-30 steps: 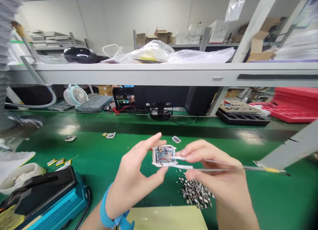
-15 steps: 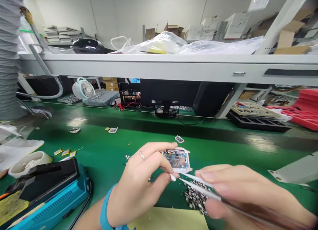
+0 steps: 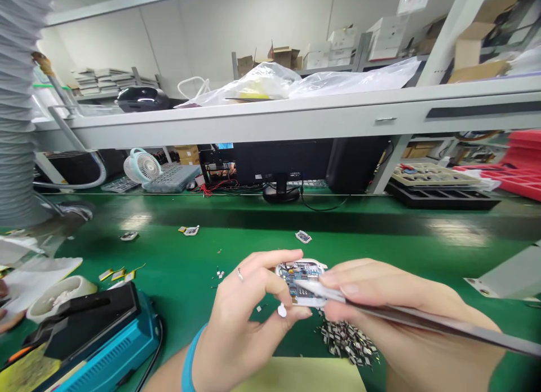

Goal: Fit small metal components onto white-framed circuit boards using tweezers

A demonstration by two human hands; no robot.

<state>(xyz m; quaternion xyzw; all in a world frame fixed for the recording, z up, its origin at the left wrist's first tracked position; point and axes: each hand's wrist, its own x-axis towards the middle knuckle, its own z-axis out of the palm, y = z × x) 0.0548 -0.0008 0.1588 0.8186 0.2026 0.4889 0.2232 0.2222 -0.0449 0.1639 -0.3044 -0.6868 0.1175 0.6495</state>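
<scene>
My left hand (image 3: 249, 307), with a ring and a blue wristband, grips the left and lower edges of a small white case with a circuit board (image 3: 301, 282) inside. A small round white piece (image 3: 282, 310) shows by my left thumb. My right hand (image 3: 393, 307) is closed on metal tweezers (image 3: 422, 318). Their tips lie over the board, close together; whether anything is between them cannot be made out. Below the hands is a pile of small metal parts (image 3: 349, 341), with a yellow sheet (image 3: 304, 375) nearer to me.
A teal and black device (image 3: 114, 341) and a white bowl (image 3: 61, 296) are at the left. Similar small boards (image 3: 303, 236) lie further back on the green table (image 3: 236, 211). A monitor (image 3: 283, 163) stands under the shelf; a grey metal bracket (image 3: 507, 276) is at the right.
The tweezers have moved up and left, from the case's lower edge onto the board, and their tips have closed together. The camera view has tilted and shifted slightly.
</scene>
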